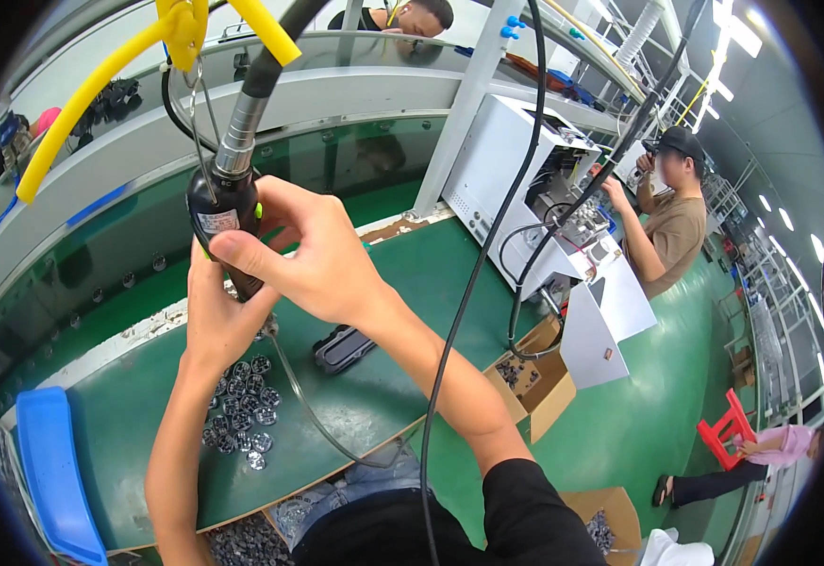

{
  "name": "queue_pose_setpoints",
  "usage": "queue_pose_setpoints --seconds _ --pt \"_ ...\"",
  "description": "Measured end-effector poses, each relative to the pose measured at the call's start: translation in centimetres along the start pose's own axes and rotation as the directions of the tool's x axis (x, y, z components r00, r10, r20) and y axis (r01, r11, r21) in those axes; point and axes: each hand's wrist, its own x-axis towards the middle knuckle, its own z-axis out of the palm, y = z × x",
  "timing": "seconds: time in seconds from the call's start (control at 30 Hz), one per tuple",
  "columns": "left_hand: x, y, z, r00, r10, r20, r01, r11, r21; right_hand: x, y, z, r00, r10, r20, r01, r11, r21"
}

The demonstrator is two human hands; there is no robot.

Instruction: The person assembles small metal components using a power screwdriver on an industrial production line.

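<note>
While it hangs from a ribbed hose over the green workbench (412,283), we grip the black cylindrical power screwdriver (226,222) in both hands.

Our right hand (313,250) wraps the tool's body, thumb pressed across its front; our left hand (218,316) closes around its lower end from beneath, fingers clamped on it; just under them lies a cluster of small round silvery metal parts (242,406) on the bench; a black oblong plastic piece (343,347) rests near; a blue plastic tray (51,472) sits at the left edge.

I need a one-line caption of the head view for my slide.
Both hands, the left hand and right hand, grip a hanging black power screwdriver above small round metal parts on a green workbench.
</note>
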Motion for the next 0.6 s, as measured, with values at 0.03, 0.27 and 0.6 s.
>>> queue_pose_setpoints --seconds 0.03,0.27,0.6 --pt "0.1 0.3 0.2 0.997 0.042 -0.071 -0.036 0.996 0.085 -0.8 -0.2 -0.4 1.000 -0.007 -0.003 0.007 1.000 -0.004" --pt "0.7 0.6 -0.8 0.999 -0.014 -0.041 0.006 0.982 -0.188 -10.6 -0.6 -8.1 0.899 0.434 0.061 -0.382 0.844 -0.378" --pt "0.7 -1.8 -1.8 0.992 -0.036 -0.120 -0.001 0.956 -0.294 -12.7 -14.6 -26.8 0.840 0.400 -0.367 -0.542 0.642 -0.542"
